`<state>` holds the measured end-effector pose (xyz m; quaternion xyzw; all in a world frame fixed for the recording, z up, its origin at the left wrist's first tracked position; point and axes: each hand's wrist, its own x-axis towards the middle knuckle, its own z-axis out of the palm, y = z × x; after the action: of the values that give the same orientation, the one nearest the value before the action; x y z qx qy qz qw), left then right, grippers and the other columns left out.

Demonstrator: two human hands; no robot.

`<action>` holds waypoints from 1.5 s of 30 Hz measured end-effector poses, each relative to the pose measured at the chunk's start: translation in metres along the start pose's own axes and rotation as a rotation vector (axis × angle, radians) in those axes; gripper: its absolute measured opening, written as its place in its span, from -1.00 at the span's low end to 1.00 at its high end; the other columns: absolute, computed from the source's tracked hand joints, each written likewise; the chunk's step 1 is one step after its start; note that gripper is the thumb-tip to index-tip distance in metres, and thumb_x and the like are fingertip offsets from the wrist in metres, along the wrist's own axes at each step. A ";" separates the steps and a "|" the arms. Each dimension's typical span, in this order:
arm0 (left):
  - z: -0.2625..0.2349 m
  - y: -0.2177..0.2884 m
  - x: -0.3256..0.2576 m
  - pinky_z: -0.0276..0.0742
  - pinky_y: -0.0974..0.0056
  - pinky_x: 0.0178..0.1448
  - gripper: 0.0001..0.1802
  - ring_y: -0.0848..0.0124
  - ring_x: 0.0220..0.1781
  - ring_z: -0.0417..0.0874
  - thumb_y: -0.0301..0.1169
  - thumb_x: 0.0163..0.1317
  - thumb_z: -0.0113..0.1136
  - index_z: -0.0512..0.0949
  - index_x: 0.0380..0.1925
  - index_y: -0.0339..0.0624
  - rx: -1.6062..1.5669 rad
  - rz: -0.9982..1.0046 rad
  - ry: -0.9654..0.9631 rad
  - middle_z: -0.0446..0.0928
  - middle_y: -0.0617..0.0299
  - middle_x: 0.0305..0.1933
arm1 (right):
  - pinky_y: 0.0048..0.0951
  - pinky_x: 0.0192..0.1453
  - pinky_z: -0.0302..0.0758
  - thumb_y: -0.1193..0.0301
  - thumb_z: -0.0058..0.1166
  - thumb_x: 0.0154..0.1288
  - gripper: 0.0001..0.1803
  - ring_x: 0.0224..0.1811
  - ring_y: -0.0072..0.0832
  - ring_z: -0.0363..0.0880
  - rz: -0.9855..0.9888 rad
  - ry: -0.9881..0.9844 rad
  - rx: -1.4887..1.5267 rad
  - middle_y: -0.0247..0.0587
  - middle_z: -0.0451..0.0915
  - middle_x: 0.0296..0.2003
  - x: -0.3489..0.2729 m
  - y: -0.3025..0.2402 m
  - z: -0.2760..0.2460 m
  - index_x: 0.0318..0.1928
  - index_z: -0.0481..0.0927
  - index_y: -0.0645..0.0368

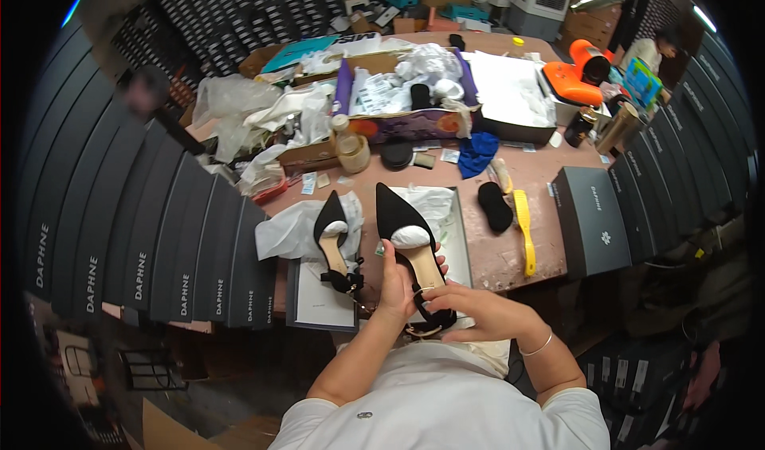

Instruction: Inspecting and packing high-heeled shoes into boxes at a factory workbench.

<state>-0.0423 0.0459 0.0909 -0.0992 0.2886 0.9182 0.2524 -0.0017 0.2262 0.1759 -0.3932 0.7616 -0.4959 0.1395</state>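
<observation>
Pink tabletop spreads beyond the fingers. I see the left hand gripping the black shoe from below, its long axis running outward, toe farthest; the right hand is nearer the heel end, fingers over it, and I cannot tell whether they pinch anything.

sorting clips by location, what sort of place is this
Likely a shoe packing or finishing workshop: rows of dark boxes line both sides of the pink worktable, two black pointed shoes with white toe stuffing are out, and a purple-sided carton behind holds white wadding.
</observation>
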 end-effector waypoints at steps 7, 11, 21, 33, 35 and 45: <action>0.015 -0.001 -0.046 0.42 0.19 0.23 -0.19 0.29 0.24 0.43 0.30 0.34 -0.31 0.18 0.26 -0.17 0.136 0.162 0.294 0.34 0.07 0.23 | -0.30 -0.18 0.52 0.51 0.29 -0.06 -0.64 -0.22 -0.17 0.54 -0.056 0.346 -0.541 -0.14 0.47 -0.26 0.081 0.050 0.033 -0.20 0.47 0.19; -0.037 0.012 -0.047 0.58 0.11 -0.17 -0.12 0.20 -0.25 0.62 0.38 0.27 -0.37 0.37 0.11 -0.23 -0.050 -0.009 0.264 0.55 0.06 -0.20 | -0.22 -0.30 0.51 0.50 0.27 -0.09 -0.69 -0.34 -0.17 0.54 0.055 0.471 -0.325 -0.13 0.44 -0.36 0.078 0.070 0.030 -0.30 0.45 0.17; -0.036 0.020 -0.042 0.55 0.09 -0.08 -0.13 0.20 -0.17 0.60 0.35 0.32 -0.49 0.32 0.14 -0.23 -0.036 0.042 0.246 0.53 0.01 -0.11 | -0.30 -0.29 0.41 0.36 0.16 0.02 -0.84 -0.39 -0.31 0.54 -0.121 0.241 -0.727 -0.26 0.50 -0.44 0.094 0.093 0.035 -0.39 0.48 0.09; -0.068 0.041 -0.047 0.57 0.08 -0.10 -0.26 0.24 -0.08 0.56 0.28 0.34 -0.34 0.33 0.12 -0.15 0.004 0.114 0.245 0.49 0.09 -0.08 | -0.24 -0.26 0.50 0.54 0.17 -0.08 -0.65 -0.33 -0.20 0.56 0.022 0.432 -0.799 -0.10 0.56 -0.38 0.036 0.110 0.024 -0.17 0.56 0.25; -0.053 0.038 -0.048 0.57 0.10 -0.13 -0.27 0.26 -0.13 0.56 0.28 0.34 -0.33 0.35 0.09 -0.15 0.034 0.099 0.292 0.48 0.14 -0.11 | -0.20 -0.09 0.52 0.50 0.18 0.01 -0.62 -0.17 -0.12 0.57 0.094 0.511 -0.851 0.03 0.57 -0.20 0.034 0.130 0.029 -0.08 0.53 0.29; -0.020 -0.002 -0.058 0.27 0.19 0.37 -0.21 0.33 0.35 0.31 0.28 0.37 -0.41 0.16 0.33 -0.10 0.110 0.243 0.405 0.28 0.17 0.32 | -0.03 -0.10 0.28 -0.02 -0.16 0.40 -0.36 -0.29 0.12 0.34 0.061 0.241 -0.189 0.29 0.40 -0.36 0.130 0.090 0.101 -0.37 0.45 0.47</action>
<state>0.0088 0.0117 0.0925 -0.2320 0.3928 0.8861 0.0820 -0.0670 0.0825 0.0737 -0.3190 0.8277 -0.4610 0.0245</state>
